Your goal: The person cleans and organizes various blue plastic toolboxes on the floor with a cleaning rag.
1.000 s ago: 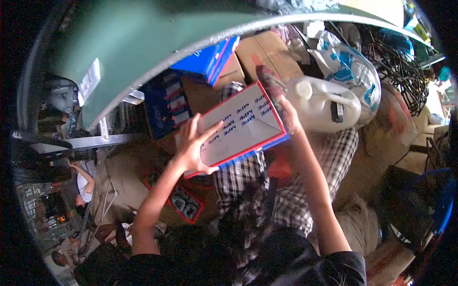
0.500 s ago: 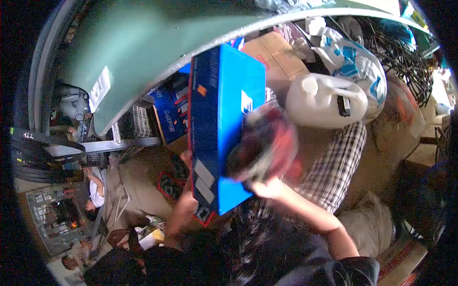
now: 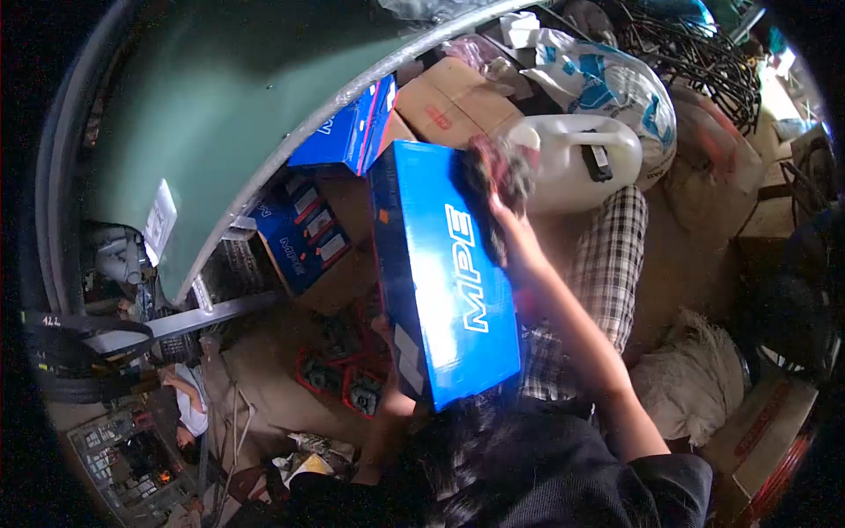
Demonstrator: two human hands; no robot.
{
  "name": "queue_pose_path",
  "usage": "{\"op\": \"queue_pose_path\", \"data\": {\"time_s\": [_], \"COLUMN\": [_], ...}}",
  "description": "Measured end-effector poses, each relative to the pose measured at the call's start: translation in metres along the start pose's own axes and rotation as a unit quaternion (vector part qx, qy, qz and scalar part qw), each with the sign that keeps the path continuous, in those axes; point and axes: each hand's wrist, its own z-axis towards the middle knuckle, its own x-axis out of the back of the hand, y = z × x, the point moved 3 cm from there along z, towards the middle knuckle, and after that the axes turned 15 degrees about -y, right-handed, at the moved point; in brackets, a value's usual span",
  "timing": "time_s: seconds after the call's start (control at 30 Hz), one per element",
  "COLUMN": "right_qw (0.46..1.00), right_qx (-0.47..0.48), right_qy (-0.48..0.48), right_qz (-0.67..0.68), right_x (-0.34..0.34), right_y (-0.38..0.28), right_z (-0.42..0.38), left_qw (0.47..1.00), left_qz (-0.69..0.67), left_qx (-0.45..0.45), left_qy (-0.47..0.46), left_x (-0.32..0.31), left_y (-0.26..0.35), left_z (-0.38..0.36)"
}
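Observation:
A blue cardboard box (image 3: 444, 282) with white MPE lettering is held up, tilted, in front of my body. My left hand (image 3: 382, 330) grips it at its darker left side, mostly hidden behind the box. In my right hand (image 3: 515, 231) is a bunched dark red and grey rag (image 3: 500, 172), pressed against the box's upper right edge. A second blue box (image 3: 348, 132) stands just behind it, beside the green table edge.
A white plastic jug (image 3: 568, 163) and a brown carton (image 3: 453, 106) lie beyond the box. Red-framed dark parts (image 3: 361, 392) sit on the floor at lower left. A green tabletop (image 3: 229, 106) overhangs the left. A person (image 3: 189, 409) is farther off.
The box has turned so its MPE face shows, and it sits lower and further right. My right hand has moved the rag up to the box's upper right edge.

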Motion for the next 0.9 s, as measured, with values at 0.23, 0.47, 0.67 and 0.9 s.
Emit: {"op": "queue_pose_path", "data": {"time_s": [0.23, 0.47, 0.67, 0.9], "right_qw": [0.997, 0.947, 0.910, 0.933], "right_qx": [-0.076, -0.013, 0.028, -0.092], "right_qy": [0.026, -0.140, -0.302, -0.170], "right_qz": [-0.005, -0.290, -0.282, -0.302], "right_x": [-0.005, -0.031, -0.057, -0.026], "right_y": [0.028, 0.027, 0.015, 0.035], "right_z": [-0.065, -0.077, -0.111, -0.030], "left_qw": [0.994, 0.975, 0.987, 0.960], "left_qz": [0.053, 0.150, -0.008, -0.151], "left_qx": [0.093, 0.139, 0.161, 0.232], "left_qy": [-0.025, -0.090, -0.007, 0.033], "left_x": [0.015, 0.077, 0.039, 0.011], "left_y": [0.027, 0.011, 0.023, 0.029], "left_z": [0.026, 0.064, 0.053, 0.051]}}
